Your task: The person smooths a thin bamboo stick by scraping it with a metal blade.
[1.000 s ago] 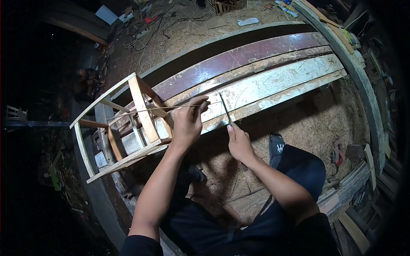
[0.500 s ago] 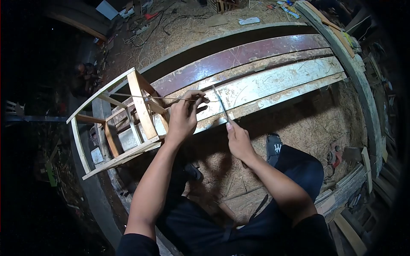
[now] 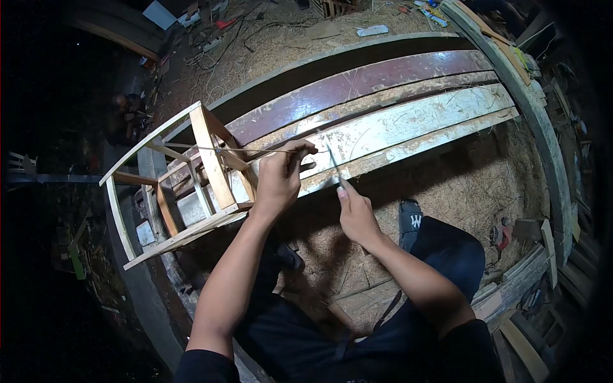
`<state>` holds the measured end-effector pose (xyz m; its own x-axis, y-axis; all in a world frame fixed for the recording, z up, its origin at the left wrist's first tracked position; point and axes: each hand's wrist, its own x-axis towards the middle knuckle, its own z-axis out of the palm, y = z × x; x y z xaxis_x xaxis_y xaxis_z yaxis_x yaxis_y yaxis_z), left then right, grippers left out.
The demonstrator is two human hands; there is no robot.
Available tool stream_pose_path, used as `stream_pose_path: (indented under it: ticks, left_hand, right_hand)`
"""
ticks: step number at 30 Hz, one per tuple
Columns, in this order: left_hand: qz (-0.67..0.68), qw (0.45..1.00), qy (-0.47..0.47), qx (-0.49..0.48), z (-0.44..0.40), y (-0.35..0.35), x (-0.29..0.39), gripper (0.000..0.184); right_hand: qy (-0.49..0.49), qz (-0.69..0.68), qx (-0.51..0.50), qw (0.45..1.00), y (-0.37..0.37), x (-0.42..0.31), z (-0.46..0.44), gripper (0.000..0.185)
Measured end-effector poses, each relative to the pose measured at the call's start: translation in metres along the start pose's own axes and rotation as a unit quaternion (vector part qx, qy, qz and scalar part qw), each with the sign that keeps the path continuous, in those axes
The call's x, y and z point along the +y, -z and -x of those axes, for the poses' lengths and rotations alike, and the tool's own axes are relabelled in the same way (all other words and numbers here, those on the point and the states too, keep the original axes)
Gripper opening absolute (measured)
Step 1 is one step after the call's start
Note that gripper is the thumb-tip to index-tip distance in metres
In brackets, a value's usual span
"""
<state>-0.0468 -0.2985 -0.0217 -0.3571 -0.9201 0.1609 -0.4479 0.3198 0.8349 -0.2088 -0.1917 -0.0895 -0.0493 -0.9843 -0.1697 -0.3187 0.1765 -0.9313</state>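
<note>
My left hand [image 3: 280, 179] is closed, thumb and fingers pinching a thin brown stick [image 3: 239, 152]. The stick stretches leftward across a small wooden frame [image 3: 211, 156], and its short tip pokes out right of my fingers. In my right hand [image 3: 357, 216], a knife [image 3: 334, 163] points up and away, its narrow blade beside the stick's tip. Whether blade and tip touch, I cannot tell. Beneath both hands lies a pale, scuffed plank [image 3: 408, 131] strewn with shavings. The frame, built of light wood bars, rests at the plank's left end.
Behind the pale plank runs a dark red plank [image 3: 300, 102]. A heavy beam [image 3: 539, 127] borders the right side. Shavings cover the ground [image 3: 460, 185] around my sandalled foot [image 3: 410, 220]. A red tool [image 3: 502, 232] lies at right. Cords and scraps litter the far ground.
My left hand has shifted slightly to the right, its fingers curling closer around the stick. The knife has turned a little, while the frame and planks stay put.
</note>
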Motion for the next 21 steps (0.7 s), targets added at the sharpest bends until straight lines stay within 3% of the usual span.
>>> stream_pose_path:
  ticks: [1,3,5,7,10,14,15,17,21]
  left_hand:
    - [-0.001,1.000,0.001,0.000,0.000,0.000,-0.001,0.018]
    - [0.083,0.995,0.051,0.017,0.002,-0.004,-0.002,0.018]
    - [0.082,0.995,0.061,0.014,0.001,-0.003,-0.001,0.019]
    - [0.071,0.996,0.049,0.011,-0.001,-0.003,-0.001,0.020]
    - [0.060,0.997,0.052,0.023,0.001,-0.005,-0.002,0.021]
    - [0.012,0.999,0.030,0.030,0.001,-0.006,-0.009,0.019]
    - [-0.003,0.999,0.021,0.029,0.001,-0.005,-0.008,0.019]
    - [0.005,0.999,0.027,0.035,0.001,-0.004,-0.006,0.018]
    - [0.000,0.997,0.052,0.048,-0.001,-0.004,-0.002,0.017]
  right_hand:
    - [0.066,-0.029,0.015,0.997,-0.002,-0.003,0.003,0.042]
    - [0.094,-0.011,0.027,0.995,-0.003,0.003,0.000,0.042]
    - [-0.074,0.023,-0.034,0.996,0.009,0.001,-0.008,0.044]
    - [-0.076,0.018,-0.027,0.997,0.010,-0.005,-0.008,0.043]
    - [0.031,-0.026,-0.006,0.999,0.003,-0.010,0.003,0.043]
    - [-0.062,0.007,-0.008,0.998,0.003,0.008,-0.004,0.046]
    - [-0.062,0.005,-0.008,0.998,0.003,0.000,0.000,0.046]
    - [0.040,-0.044,-0.016,0.998,0.005,-0.012,0.007,0.044]
    - [-0.041,0.015,0.001,0.999,-0.003,0.016,-0.003,0.046]
